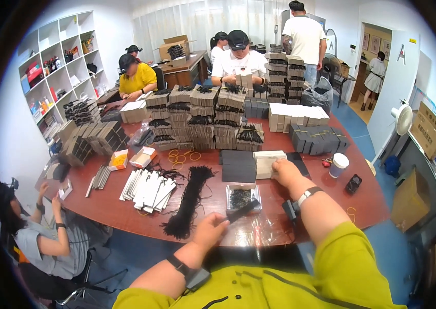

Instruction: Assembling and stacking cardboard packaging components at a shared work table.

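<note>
The light is bright, the edges bend, the corners go black

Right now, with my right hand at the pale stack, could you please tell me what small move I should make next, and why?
Probably draw one pale piece from the pale stack: your right hand is already at it, while your left hand holds a black strip, so your right looks better placed to pick.
</note>
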`<state>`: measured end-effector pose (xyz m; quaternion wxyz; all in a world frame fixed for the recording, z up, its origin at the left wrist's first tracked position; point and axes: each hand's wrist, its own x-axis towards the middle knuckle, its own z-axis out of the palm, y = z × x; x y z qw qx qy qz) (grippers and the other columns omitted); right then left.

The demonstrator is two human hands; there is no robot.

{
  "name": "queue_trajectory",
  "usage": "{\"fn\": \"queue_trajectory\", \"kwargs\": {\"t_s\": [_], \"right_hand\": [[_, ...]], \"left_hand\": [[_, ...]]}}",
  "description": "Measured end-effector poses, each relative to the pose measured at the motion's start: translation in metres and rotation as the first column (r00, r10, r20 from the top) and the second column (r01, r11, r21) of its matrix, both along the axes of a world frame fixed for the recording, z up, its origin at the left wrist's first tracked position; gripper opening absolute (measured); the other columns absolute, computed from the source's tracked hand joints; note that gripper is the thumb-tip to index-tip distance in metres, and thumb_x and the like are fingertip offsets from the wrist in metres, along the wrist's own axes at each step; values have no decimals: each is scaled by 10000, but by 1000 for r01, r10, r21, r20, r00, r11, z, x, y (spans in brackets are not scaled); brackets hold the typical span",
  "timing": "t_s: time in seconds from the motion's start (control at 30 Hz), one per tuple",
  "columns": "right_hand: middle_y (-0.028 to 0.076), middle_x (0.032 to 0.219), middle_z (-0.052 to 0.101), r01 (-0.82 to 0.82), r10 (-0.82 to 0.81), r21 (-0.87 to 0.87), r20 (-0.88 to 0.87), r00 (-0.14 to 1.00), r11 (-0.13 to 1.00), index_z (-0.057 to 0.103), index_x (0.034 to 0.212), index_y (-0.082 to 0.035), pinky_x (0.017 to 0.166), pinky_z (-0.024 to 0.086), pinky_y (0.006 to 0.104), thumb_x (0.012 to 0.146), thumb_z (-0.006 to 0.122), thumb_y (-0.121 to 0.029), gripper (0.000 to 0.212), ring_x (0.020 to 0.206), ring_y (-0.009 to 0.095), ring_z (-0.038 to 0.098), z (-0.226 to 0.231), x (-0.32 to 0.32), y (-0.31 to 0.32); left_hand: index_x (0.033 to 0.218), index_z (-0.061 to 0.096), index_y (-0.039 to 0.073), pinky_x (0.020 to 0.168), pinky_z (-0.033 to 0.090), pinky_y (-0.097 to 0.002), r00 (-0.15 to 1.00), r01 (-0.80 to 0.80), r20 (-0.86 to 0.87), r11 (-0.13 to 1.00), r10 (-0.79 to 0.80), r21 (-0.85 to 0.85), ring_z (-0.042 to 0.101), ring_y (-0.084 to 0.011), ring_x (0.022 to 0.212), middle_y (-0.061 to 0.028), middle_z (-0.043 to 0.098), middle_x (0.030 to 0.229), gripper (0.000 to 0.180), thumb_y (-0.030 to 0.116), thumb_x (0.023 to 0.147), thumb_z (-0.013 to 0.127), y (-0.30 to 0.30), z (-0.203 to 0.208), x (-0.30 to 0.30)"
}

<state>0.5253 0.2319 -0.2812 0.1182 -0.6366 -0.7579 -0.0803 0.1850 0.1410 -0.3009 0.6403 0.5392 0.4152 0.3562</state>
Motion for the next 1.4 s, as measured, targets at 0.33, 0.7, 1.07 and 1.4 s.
{"fn": "queue_trajectory", "kwargs": {"t_s": [0.33, 0.7, 1.07, 1.4], "right_hand": [[107, 807, 643, -49, 87, 196, -190, 978, 979, 673, 789, -88, 767, 468, 389, 742, 681, -197, 119, 842, 287, 594, 23, 0, -27], [119, 770, 613, -150, 206, 146, -544, 813, 978, 651, 879, -35, 636, 462, 341, 785, 666, -101, 116, 712, 270, 587, 53, -89, -175], [86, 800, 627, -260, 324, 198, -469, 822, 945, 682, 849, -73, 707, 460, 361, 728, 679, -70, 121, 765, 272, 572, 53, -105, -237], [116, 1031, 619, -319, 341, 180, -103, 934, 930, 580, 1152, -63, 813, 479, 395, 748, 674, -241, 451, 947, 276, 592, 19, -128, -257]], "left_hand": [[953, 559, 62, 443, 382, -204, 997, 74, -46, 985, -67, 154, 494, -63, 519, 2, 560, 680, 79, 121, 903, 574, 6, -19, -3], [1070, 512, 3, 634, 505, -243, 966, 258, -73, 945, -248, 201, 592, -101, 663, -58, 609, 828, 155, 77, 937, 483, 0, -17, 14], [1152, 505, -11, 741, 507, -261, 792, 599, 51, 791, -608, 125, 630, -148, 822, -80, 628, 941, 227, 50, 940, 451, -54, 27, 11], [1218, 491, -15, 742, 501, -249, 841, 541, -100, 831, -532, 126, 618, -122, 808, -76, 625, 952, 288, 36, 936, 461, -79, 9, 22]]}}
